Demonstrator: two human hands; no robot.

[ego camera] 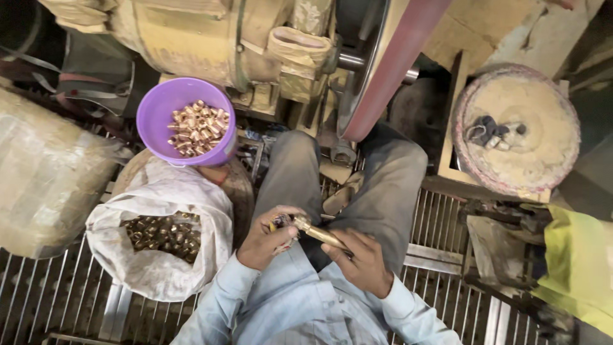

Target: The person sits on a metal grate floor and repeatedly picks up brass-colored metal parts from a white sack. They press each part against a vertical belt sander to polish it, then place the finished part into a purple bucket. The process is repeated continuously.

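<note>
I sit with my knees up in front of a grinding machine. My right hand [359,259] grips a brass-coloured rod [322,235] that points up and left over my lap. My left hand [268,237] is closed around a small metal fitting [281,222] at the rod's tip. A purple bowl [157,114] with several shiny copper-coloured fittings [196,128] stands at the left of my knee. Below the bowl, an open white sack [159,268] holds several dull fittings [165,235].
A large red-rimmed wheel [389,64] spins or stands just beyond my knees, attached to a dusty motor housing [191,38]. A round dusty drum lid [517,128] with a cloth lies right. A metal grate floor [440,223] lies beneath me. A yellow-green cloth [578,268] hangs far right.
</note>
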